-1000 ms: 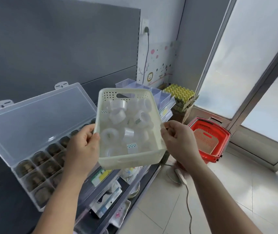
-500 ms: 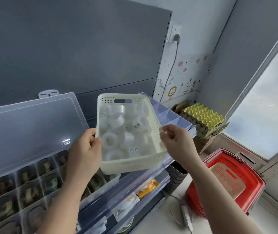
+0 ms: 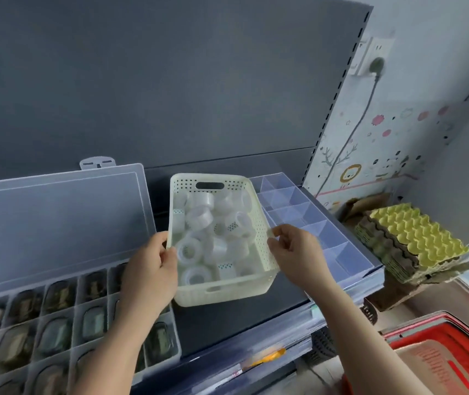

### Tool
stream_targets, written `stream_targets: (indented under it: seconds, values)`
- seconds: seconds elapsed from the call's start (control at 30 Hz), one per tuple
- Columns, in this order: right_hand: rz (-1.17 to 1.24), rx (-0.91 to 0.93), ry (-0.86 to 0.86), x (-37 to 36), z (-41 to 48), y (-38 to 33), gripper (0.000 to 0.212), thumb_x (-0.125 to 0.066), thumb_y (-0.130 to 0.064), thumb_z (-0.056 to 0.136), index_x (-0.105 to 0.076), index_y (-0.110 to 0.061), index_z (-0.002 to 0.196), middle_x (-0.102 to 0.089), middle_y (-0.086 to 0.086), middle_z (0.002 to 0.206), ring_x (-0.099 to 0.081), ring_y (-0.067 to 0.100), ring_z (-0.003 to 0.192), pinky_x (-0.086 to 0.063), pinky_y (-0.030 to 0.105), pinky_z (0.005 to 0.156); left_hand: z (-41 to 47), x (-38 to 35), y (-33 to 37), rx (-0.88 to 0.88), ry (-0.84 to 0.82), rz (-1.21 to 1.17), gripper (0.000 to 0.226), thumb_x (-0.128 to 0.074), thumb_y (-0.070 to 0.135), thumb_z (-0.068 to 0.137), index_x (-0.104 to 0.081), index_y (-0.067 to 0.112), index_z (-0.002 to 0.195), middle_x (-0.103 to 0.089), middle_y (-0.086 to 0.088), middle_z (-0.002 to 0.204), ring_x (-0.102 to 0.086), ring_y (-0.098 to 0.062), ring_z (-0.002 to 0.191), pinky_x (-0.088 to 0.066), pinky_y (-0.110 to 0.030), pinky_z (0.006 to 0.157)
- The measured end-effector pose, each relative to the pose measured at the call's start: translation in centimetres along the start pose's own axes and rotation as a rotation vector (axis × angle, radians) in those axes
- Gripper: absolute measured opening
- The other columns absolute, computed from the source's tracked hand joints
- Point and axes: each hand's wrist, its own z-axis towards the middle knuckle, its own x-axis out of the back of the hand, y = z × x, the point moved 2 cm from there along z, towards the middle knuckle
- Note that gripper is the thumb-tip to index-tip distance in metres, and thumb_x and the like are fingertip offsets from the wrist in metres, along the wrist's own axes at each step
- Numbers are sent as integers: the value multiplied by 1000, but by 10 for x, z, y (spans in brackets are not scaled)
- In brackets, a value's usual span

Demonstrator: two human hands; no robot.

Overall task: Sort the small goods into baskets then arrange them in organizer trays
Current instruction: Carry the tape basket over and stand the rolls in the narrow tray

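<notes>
Dark grey shelf panelling fills the background, with a dark shelf (image 3: 242, 317) running along beneath it. Near the middle of the view a cream perforated basket (image 3: 222, 292) is held between both hands, its long axis running from twelve to six o'clock, a handle slot in the far end wall. It is heaped with clear tape rolls (image 3: 199, 216), some with dotted labels. Whether its bottom touches the shelf or hangs just above it cannot be told.

At nine o'clock of the basket the left hand (image 3: 149, 269) grips the left rim, thumb on the inner side and fingers curled round the outer wall. At three o'clock the right hand (image 3: 296, 252) pinches the right rim between thumb and bent fingertips.

Further out at nine o'clock lies a clear organizer box (image 3: 65, 332) with its lid (image 3: 56, 223) tilted back against the panelling. Its compartments hold brownish and greenish items, too blurred to name. The left forearm crosses over its near right corner.

At two o'clock of the basket, just beside it, a clear divided organizer tray (image 3: 313, 218) sits at the right end of the shelf.

Beyond the shelf's end, at three o'clock, a stack of egg cartons (image 3: 416, 238) with a yellow one on top rests on a cardboard box. A red basket (image 3: 441, 360) shows at five o'clock, low on the floor side. At one o'clock a wall socket (image 3: 370, 55) carries a plug whose cable drops past a cartoon sticker (image 3: 350, 173) on the wall.
</notes>
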Motion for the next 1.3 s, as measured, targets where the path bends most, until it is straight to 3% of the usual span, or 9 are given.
stream_targets:
  seconds: [0.2,0.47,0.67,0.83,1.0,1.07,1.13,1.2,1.3]
  values:
    - [-67,110,-144,-2,32,18,12,-55,-11,80,-60,-1,84,-45,3,58,-35,17,55,-28,29,50,-6,-22,4,137,52,32,30,-44,16,99,-54,17,127,-52,-1,63,-43,-16,50,-35,-31,51]
    - [-277,311,-430,14,52,39,19,-56,-27,79,-51,-12,88,-61,3,80,-52,22,70,-38,28,54,-24,-40,26,238,75,470,30,-41,21,98,-52,18,126,-61,3,89,-52,-10,65,-34,-26,49]
    - [-231,510,-276,19,72,34,34,-59,-50,85,-60,-19,101,-60,-3,93,-54,19,94,-44,29,64,-19,-43,57,230,75,705,32,-43,36,98,-51,20,126,-55,0,109,-53,-19,100,-42,-30,67]
    - [-264,596,-286,-4,102,13,41,-55,-46,90,-64,-17,117,-55,4,115,-43,23,110,-46,35,85,30,-61,65,32,68,637,36,-42,16,99,-51,16,135,-52,-3,125,-46,-22,116,-44,-34,89]
    - [-403,568,-248,-25,120,5,43,-47,-50,92,-68,-16,111,-56,4,114,-43,25,108,-40,31,87,69,-76,50,14,6,634,53,-41,0,94,-38,15,145,-46,-3,141,-41,-24,125,-40,-35,100]
    - [-426,565,-240,-32,124,2,41,-49,-50,92,-69,-18,107,-58,3,112,-44,25,107,-38,30,85,79,-76,48,21,-17,591,50,-40,-3,92,-48,15,139,-51,-2,134,-44,-24,123,-41,-35,98]
    - [-404,545,-233,-38,128,0,36,-52,-49,91,-71,-20,103,-60,1,108,-45,23,103,-36,30,83,87,-75,45,7,-23,582,30,-42,-1,90,-64,11,106,-59,-3,107,-52,-25,104,-45,-36,84]
    - [-349,523,-213,-42,132,0,30,-56,-46,89,-72,-23,99,-63,-1,102,-45,23,99,-37,29,81,92,-72,43,3,-12,555,16,-47,6,90,-59,9,80,-56,-2,86,-53,-25,86,-46,-37,72]
    - [-267,498,-184,-45,138,-1,24,-57,-38,89,-72,-20,95,-67,-2,98,-47,23,97,-40,30,81,101,-68,42,24,-8,467,11,-57,16,90,-68,16,89,-58,6,95,-56,-19,87,-48,-33,72]
